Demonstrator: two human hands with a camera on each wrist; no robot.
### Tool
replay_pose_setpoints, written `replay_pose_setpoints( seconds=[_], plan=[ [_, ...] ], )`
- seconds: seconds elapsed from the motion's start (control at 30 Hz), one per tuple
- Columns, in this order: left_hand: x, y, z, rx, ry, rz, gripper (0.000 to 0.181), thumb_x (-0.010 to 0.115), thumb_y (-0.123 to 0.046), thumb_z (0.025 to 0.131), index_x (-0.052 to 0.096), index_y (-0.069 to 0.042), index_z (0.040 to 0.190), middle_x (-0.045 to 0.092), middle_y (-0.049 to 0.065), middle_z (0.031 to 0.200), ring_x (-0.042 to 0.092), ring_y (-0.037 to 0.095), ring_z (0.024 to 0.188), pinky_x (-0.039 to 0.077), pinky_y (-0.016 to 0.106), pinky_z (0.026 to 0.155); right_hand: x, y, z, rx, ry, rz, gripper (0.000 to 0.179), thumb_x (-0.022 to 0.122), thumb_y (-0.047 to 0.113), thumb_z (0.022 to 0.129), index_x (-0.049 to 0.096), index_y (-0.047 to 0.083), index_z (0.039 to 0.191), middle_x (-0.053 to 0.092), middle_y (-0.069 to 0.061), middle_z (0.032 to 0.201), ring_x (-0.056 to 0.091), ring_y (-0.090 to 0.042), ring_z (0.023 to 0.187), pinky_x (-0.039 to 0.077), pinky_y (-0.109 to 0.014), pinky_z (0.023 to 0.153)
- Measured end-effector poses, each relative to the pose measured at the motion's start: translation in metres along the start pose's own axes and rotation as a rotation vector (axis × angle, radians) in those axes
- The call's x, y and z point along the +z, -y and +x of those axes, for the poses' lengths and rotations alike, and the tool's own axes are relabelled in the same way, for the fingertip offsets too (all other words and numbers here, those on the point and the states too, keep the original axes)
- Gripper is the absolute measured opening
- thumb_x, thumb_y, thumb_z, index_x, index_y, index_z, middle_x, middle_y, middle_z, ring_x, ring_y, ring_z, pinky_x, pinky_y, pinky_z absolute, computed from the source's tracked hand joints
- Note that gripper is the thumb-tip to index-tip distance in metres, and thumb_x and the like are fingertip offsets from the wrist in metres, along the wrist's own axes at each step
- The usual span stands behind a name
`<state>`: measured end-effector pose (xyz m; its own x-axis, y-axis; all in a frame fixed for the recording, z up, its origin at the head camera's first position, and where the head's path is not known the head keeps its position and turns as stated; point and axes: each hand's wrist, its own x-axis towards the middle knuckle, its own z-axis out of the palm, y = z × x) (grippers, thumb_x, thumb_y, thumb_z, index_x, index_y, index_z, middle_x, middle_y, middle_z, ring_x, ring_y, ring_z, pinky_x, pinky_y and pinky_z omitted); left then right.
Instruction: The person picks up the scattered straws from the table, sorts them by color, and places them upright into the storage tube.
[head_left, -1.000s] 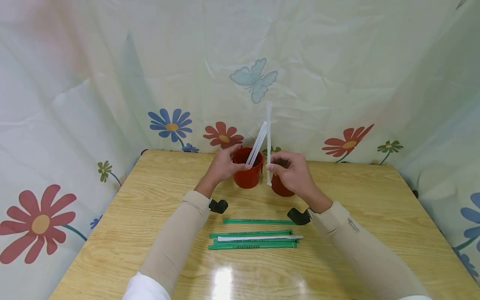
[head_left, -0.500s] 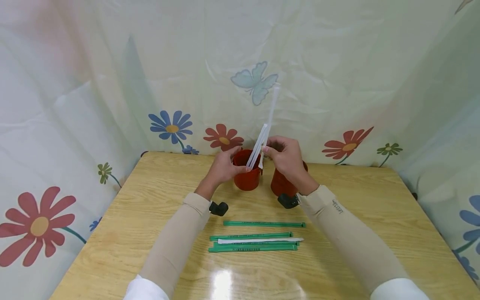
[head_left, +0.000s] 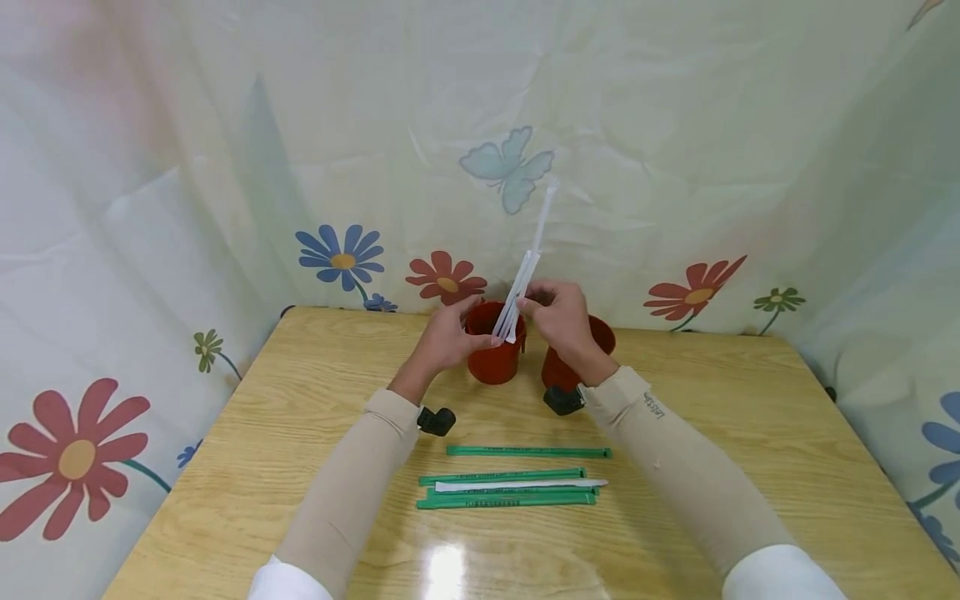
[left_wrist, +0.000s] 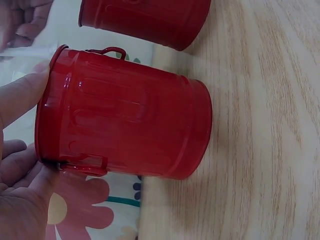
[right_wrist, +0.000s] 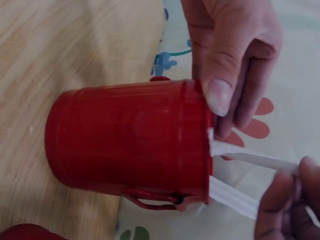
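While my left grip [head_left: 448, 333] is holding the red bucket [head_left: 493, 367] | right grip [head_left: 558, 315] is pinching a white straw [head_left: 543, 215] | perhaps two inner straws [head_left: 515, 290] already standing | loose white straw [head_left: 521, 484], green straws [head_left: 528, 452] remaining on desk [head_left: 315, 400]

Our head view looks forward and down, from well back, across the light wood-grained table [head_left: 315, 400] to the pale flower-printed sheet [head_left: 675, 167]. Our two wrist views sit close, turned sideways, and share the tapered red metal bucket [head_left: 492, 367], its base toward frame right in the left-wrist view, frame left in the right-wrist one.
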<state>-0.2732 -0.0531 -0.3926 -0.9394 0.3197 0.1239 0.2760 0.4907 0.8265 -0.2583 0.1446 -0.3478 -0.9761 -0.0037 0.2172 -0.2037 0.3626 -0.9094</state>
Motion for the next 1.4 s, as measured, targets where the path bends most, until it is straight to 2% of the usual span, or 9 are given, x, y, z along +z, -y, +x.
replay_pose_setpoints(
  seconds=[0.13, 0.27, 0.5, 0.6, 0.7, 0.97, 1.07, 1.23, 1.4],
  plan=[
    [0.001, 0.0, 0.0, 0.003, 0.006, 0.0, 0.081, 0.081, -0.028, 0.082, 0.041, -0.009, 0.15, 0.052, 0.012, 0.148, 0.055, 0.033, 0.129, 0.05, 0.046, 0.105, -0.001, -0.002, -0.002, 0.057, 0.011, -0.094, 0.021, 0.061, 0.014, 0.096, 0.076, -0.001, 0.1, 0.07, -0.021, 0.088, 0.061, -0.029, 0.075, 0.05, -0.024, 0.059],
    [0.0, -0.001, -0.001, -0.006, 0.006, 0.012, 0.082, 0.081, -0.029, 0.082, 0.041, -0.009, 0.15, 0.05, 0.012, 0.15, 0.054, 0.034, 0.13, 0.05, 0.046, 0.106, 0.0, -0.003, -0.002, 0.072, 0.016, -0.178, 0.024, 0.059, 0.017, 0.097, 0.077, 0.001, 0.102, 0.072, -0.018, 0.087, 0.06, -0.021, 0.072, 0.05, -0.025, 0.059],
    [-0.001, -0.002, -0.001, -0.016, 0.007, 0.039, 0.082, 0.081, -0.031, 0.081, 0.041, -0.009, 0.15, 0.051, 0.01, 0.149, 0.054, 0.031, 0.13, 0.05, 0.045, 0.106, 0.004, 0.004, 0.004, 0.116, -0.005, -0.145, 0.024, 0.062, 0.019, 0.096, 0.075, -0.001, 0.102, 0.073, -0.023, 0.092, 0.06, -0.021, 0.072, 0.05, -0.024, 0.058],
    [-0.001, -0.002, -0.002, -0.027, 0.004, 0.039, 0.081, 0.081, -0.031, 0.081, 0.042, -0.01, 0.149, 0.051, 0.009, 0.149, 0.054, 0.03, 0.13, 0.05, 0.045, 0.106, 0.006, 0.007, 0.007, 0.136, -0.017, -0.111, 0.023, 0.062, 0.017, 0.095, 0.075, -0.001, 0.101, 0.072, -0.022, 0.092, 0.061, -0.021, 0.073, 0.051, -0.024, 0.058],
    [-0.001, -0.002, -0.002, -0.035, 0.003, 0.039, 0.081, 0.082, -0.031, 0.081, 0.043, -0.01, 0.149, 0.051, 0.008, 0.149, 0.054, 0.03, 0.13, 0.051, 0.044, 0.105, 0.009, 0.008, 0.009, 0.147, -0.025, -0.124, 0.024, 0.061, 0.018, 0.096, 0.074, -0.001, 0.103, 0.071, -0.019, 0.093, 0.061, -0.022, 0.076, 0.052, -0.023, 0.06],
    [0.002, -0.002, -0.004, -0.031, 0.016, 0.024, 0.081, 0.081, -0.028, 0.082, 0.041, -0.01, 0.15, 0.053, 0.008, 0.147, 0.056, 0.029, 0.127, 0.052, 0.043, 0.103, 0.012, 0.002, 0.012, 0.085, -0.138, -0.143, 0.023, 0.06, 0.016, 0.096, 0.074, -0.001, 0.099, 0.07, -0.018, 0.089, 0.057, -0.025, 0.074, 0.049, -0.026, 0.057],
    [0.002, -0.001, -0.004, -0.021, 0.01, 0.032, 0.081, 0.081, -0.03, 0.082, 0.042, -0.009, 0.15, 0.052, 0.008, 0.148, 0.055, 0.029, 0.128, 0.052, 0.043, 0.104, 0.011, -0.001, 0.009, 0.082, -0.112, -0.193, 0.023, 0.06, 0.017, 0.095, 0.075, -0.001, 0.095, 0.071, -0.016, 0.085, 0.057, -0.024, 0.072, 0.048, -0.026, 0.055],
    [0.001, -0.002, -0.003, -0.029, 0.008, 0.022, 0.08, 0.081, -0.029, 0.082, 0.041, -0.01, 0.15, 0.05, 0.008, 0.15, 0.053, 0.03, 0.131, 0.05, 0.045, 0.106, 0.004, -0.004, 0.002, 0.098, -0.015, -0.273, 0.025, 0.062, 0.019, 0.094, 0.078, 0.001, 0.092, 0.071, -0.012, 0.076, 0.058, -0.023, 0.066, 0.047, -0.028, 0.052],
    [-0.001, -0.003, -0.002, -0.05, 0.02, -0.001, 0.079, 0.079, -0.026, 0.084, 0.04, -0.011, 0.151, 0.05, 0.009, 0.149, 0.054, 0.03, 0.131, 0.05, 0.045, 0.106, -0.006, 0.001, -0.009, 0.107, 0.072, -0.283, 0.026, 0.061, 0.021, 0.095, 0.077, 0.001, 0.097, 0.074, -0.015, 0.086, 0.062, -0.021, 0.069, 0.051, -0.027, 0.057]
  ],
)
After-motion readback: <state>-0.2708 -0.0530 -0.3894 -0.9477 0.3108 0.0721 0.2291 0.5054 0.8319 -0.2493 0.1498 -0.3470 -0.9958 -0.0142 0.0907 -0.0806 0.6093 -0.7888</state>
